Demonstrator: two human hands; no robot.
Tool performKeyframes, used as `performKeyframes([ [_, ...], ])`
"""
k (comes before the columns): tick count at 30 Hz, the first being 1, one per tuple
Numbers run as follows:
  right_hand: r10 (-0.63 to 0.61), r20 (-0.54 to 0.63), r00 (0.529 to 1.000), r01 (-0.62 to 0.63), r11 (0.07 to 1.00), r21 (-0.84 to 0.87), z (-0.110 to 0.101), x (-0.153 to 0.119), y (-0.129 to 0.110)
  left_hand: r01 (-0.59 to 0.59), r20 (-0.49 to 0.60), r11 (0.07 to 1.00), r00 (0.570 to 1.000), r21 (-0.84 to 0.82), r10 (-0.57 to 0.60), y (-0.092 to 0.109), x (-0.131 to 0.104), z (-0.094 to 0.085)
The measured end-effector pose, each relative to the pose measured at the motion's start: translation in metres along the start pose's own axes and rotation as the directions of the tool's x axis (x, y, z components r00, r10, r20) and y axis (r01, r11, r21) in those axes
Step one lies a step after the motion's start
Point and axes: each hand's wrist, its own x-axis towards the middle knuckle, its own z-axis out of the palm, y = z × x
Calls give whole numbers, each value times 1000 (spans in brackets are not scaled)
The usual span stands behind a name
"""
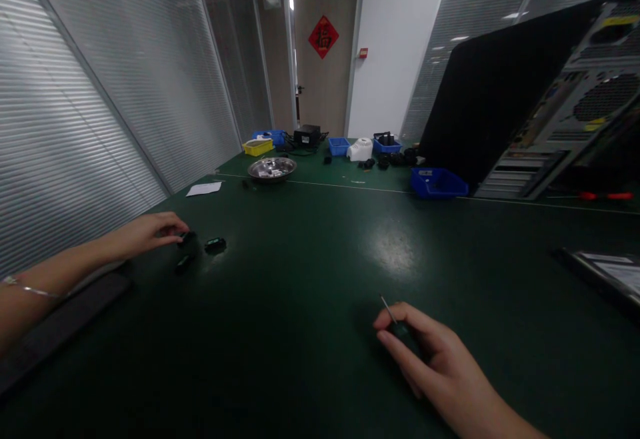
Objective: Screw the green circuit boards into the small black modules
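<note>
My left hand (159,229) reaches out at the left, its fingertips closed on a small black part (187,238) at the table surface. Two similar parts are close by: a dark oblong one with a greenish top (215,245) just to the right, and a slim black one (184,264) nearer to me. Their exact kind is too small to make out. At the lower right, my right hand (425,352) is closed around a small screwdriver (400,328). Its thin metal shaft points up and away to the left, and the fingers partly hide the dark handle.
A green table (300,259) spreads before me. Farther back are a steel bowl (272,169), a white paper (204,189), a yellow tray (257,148) and a blue bin (438,183). An opened computer case (565,106) rises at the right, with a flat metal-edged device (607,272) nearer.
</note>
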Motion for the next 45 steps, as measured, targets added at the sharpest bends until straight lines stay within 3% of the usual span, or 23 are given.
performKeyframes([
  [3, -18, -20, 1000, 17, 1000, -15, 0, 2, -2, -65, 106, 994, 993, 89, 55, -7, 4, -1],
  [8, -21, -28, 999, 20, 1000, -4, 0, 3, -4, -126, 165, 974, 982, 187, 95, -10, 7, -5],
  [19, -32, -33, 999, 31, 999, -14, -1, 3, -4, -123, 196, 954, 978, 274, 70, 4, 6, -8],
  [24, 38, 37, 999, -39, 999, 21, 0, 1, -4, -151, 207, 948, 974, 280, 94, -3, 9, -7],
  [39, 67, 41, 997, -68, 998, 15, 0, 2, -2, -141, 216, 943, 973, 303, 77, -16, 13, -9],
  [45, -18, -11, 1000, 18, 998, -57, -3, 4, -7, -137, 227, 944, 971, 299, 69, -10, 12, -11],
])
